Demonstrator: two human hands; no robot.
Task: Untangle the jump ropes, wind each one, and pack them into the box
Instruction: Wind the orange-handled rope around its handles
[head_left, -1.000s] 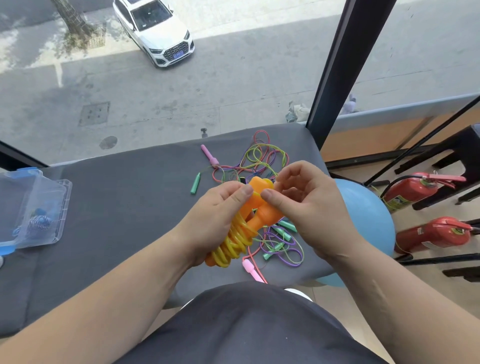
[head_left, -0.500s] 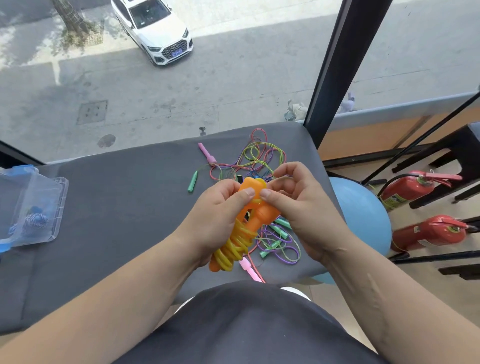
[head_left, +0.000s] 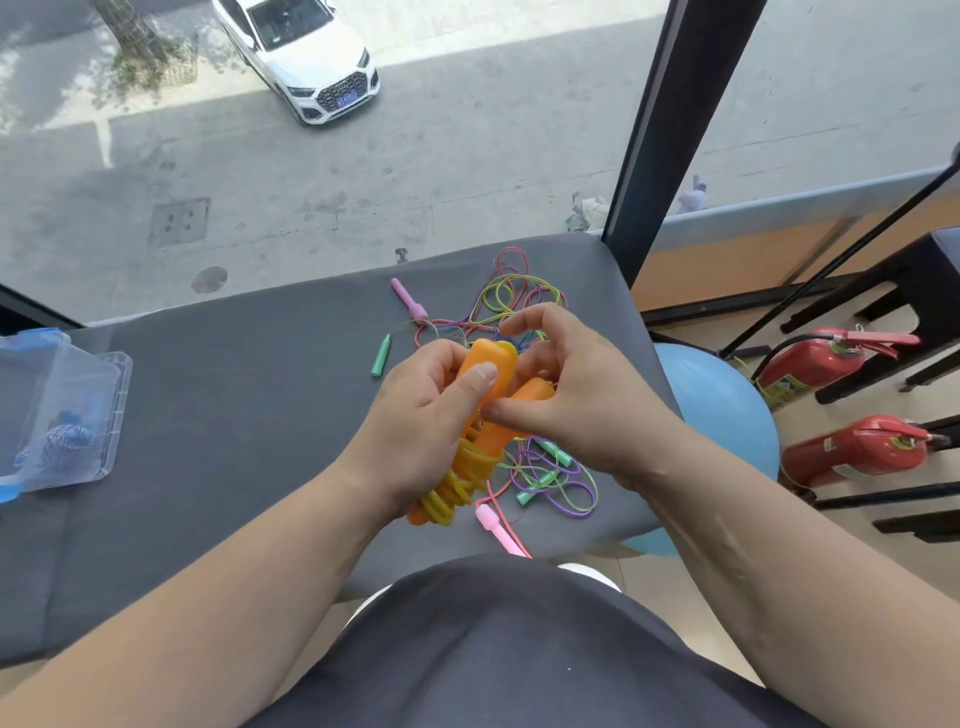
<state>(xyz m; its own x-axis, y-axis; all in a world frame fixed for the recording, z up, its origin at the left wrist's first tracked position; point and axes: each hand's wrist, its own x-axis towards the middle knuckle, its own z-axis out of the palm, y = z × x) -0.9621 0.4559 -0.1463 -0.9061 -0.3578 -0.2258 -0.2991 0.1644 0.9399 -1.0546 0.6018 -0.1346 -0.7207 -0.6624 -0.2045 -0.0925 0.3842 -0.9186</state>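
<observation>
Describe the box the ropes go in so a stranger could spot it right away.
Take the grey padded bench under the window and follow it to its left end. There sits a clear plastic box with blue trim, the only container, holding a wound blue-and-white rope.

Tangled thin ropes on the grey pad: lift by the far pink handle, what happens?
Probably floppy: the cords lie in slack loops. Pulling the pink handle would likely drag neighbouring ropes along, since the loops cross. It all looks light.
</observation>
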